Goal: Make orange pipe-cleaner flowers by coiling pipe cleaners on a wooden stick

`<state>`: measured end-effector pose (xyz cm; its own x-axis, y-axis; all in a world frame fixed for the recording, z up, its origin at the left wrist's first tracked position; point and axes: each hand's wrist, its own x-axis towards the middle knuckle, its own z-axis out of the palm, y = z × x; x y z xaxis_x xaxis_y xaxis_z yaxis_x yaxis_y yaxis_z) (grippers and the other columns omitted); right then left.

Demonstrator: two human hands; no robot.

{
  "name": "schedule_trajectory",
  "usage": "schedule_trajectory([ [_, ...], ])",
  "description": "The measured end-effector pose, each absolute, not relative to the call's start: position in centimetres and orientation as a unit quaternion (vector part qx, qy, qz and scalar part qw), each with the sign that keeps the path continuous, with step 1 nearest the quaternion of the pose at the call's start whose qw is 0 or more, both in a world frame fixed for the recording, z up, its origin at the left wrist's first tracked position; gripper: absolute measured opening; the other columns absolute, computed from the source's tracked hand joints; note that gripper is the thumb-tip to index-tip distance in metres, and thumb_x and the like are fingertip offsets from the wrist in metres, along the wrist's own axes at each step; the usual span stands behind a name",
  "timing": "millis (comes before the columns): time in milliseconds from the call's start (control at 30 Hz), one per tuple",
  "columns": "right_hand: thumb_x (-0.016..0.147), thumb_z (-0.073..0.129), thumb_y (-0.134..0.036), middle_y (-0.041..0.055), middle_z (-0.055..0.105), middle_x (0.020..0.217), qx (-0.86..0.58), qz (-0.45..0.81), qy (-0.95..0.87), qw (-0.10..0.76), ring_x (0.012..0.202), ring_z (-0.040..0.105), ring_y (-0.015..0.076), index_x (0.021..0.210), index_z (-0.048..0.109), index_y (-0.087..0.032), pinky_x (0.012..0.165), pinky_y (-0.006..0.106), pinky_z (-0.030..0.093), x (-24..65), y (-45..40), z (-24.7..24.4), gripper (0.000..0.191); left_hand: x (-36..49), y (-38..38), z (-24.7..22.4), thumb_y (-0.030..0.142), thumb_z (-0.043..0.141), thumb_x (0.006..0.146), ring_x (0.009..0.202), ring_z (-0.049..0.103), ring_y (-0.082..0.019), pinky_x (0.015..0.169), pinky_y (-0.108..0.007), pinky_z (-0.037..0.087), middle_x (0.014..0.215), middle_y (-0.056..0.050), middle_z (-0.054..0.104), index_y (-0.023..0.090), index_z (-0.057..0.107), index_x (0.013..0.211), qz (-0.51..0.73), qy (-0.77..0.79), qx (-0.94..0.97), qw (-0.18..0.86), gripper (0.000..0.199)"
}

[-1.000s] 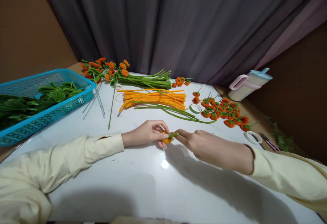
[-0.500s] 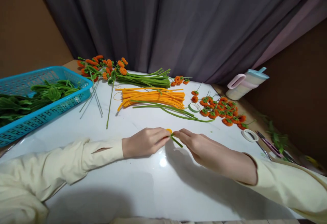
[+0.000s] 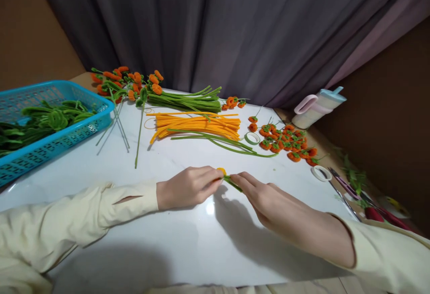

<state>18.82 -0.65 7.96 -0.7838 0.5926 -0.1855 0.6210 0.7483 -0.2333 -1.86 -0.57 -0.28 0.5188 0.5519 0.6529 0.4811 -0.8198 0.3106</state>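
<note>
Ornament [image 3: 221, 170] pinched at tip of left grip [image 3: 193, 186], green strands [image 3: 233, 184] pinched by right grip [image 3: 268, 200]

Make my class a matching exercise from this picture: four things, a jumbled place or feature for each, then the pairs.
1. Perforated basket
2. Yellow-orange stem bundle
3. Lidded tumbler
4. Short green strip

A. Nearer the person than the green stem bundle
B. Between left hand and right hand
C. Holding green leaves
D. Pink handle

Pairs: 1-C, 2-A, 3-D, 4-B
</note>
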Motion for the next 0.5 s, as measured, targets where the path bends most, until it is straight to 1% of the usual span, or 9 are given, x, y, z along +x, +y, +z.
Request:
schedule_trajectory([
  [67,0.076,0.039,-0.001,0.0079,0.058,0.093,0.338,-0.224,0.914,-0.014,0.069,0.056,0.0137,0.111,0.051,-0.016,0.062,0.024,0.043,18.9,-0.3,7.7,0.04,-2.0,-0.6,-0.3,0.015,0.041,0.091,0.073,0.061,-0.014,0.063,-0.023,0.048,0.082,-0.006,0.065,0.012,0.053,0.097,0.373,0.286,0.883,0.0,0.014],
  [100,0.078,0.039,-0.004,0.0077,0.059,0.089,0.35,-0.265,0.898,-0.036,0.071,0.056,0.0144,0.107,0.053,-0.016,0.063,0.024,0.043,18.8,-0.1,7.6,0.034,-2.0,-0.6,-0.2,0.015,0.041,0.091,0.073,0.062,-0.014,0.062,-0.023,0.049,0.082,-0.006,0.065,0.012,0.053,0.097,0.366,0.282,0.887,-0.023,0.014],
  [133,0.081,0.039,-0.008,0.0068,0.059,0.083,0.369,-0.31,0.875,-0.047,0.069,0.054,0.0141,0.104,0.055,-0.016,0.062,0.024,0.042,18.7,0.0,7.6,0.029,-2.1,-0.6,-0.2,0.014,0.04,0.091,0.074,0.062,-0.014,0.061,-0.023,0.049,0.083,-0.007,0.066,0.011,0.053,0.097,0.36,0.276,0.89,-0.047,0.014],
  [200,0.085,0.04,-0.015,0.0018,0.054,0.065,0.422,-0.426,0.799,-0.035,0.055,0.048,0.0112,0.104,0.054,-0.015,0.052,0.022,0.038,18.5,0.3,7.7,0.024,-2.2,-0.7,-0.3,0.013,0.04,0.091,0.076,0.063,-0.015,0.059,-0.023,0.049,0.085,-0.008,0.066,0.01,0.053,0.098,0.353,0.262,0.893,-0.093,0.015],
  [267,0.088,0.04,-0.023,-0.0055,0.04,0.049,0.463,-0.56,0.687,-0.014,0.042,0.033,0.0075,0.108,0.051,-0.014,0.041,0.019,0.028,18.4,0.4,7.9,0.024,-2.3,-0.6,-0.3,0.013,0.04,0.091,0.077,0.063,-0.015,0.058,-0.023,0.049,0.086,-0.008,0.067,0.01,0.053,0.098,0.354,0.258,0.892,-0.113,0.016],
  [333,0.088,0.044,-0.027,-0.0091,0.03,0.045,0.464,-0.673,0.575,-0.023,0.039,0.022,0.0052,0.106,0.05,-0.014,0.038,0.017,0.018,18.4,0.6,7.9,0.023,-2.4,-0.6,-0.5,0.014,0.04,0.091,0.077,0.063,-0.014,0.059,-0.022,0.05,0.087,-0.008,0.067,0.011,0.054,0.097,0.361,0.268,0.888,-0.1,0.016],
  [400,0.085,0.051,-0.027,-0.0096,0.029,0.046,0.441,-0.748,0.495,-0.049,0.039,0.018,0.0036,0.1,0.052,-0.013,0.037,0.016,0.013,18.5,0.6,7.6,0.02,-2.4,-0.6,-0.7,0.016,0.041,0.091,0.078,0.063,-0.014,0.062,-0.022,0.051,0.088,-0.008,0.066,0.012,0.055,0.097,0.371,0.283,0.883,-0.057,0.016],
  [500,0.082,0.057,-0.024,-0.0101,0.028,0.045,0.412,-0.808,0.414,-0.072,0.037,0.014,0.0019,0.097,0.056,-0.011,0.034,0.015,0.01,18.4,0.5,6.6,0.02,-2.2,-0.6,-0.9,0.019,0.043,0.09,0.08,0.063,-0.015,0.071,-0.023,0.051,0.088,-0.008,0.066,0.014,0.056,0.097,0.397,0.295,0.868,0.045,0.016],
])
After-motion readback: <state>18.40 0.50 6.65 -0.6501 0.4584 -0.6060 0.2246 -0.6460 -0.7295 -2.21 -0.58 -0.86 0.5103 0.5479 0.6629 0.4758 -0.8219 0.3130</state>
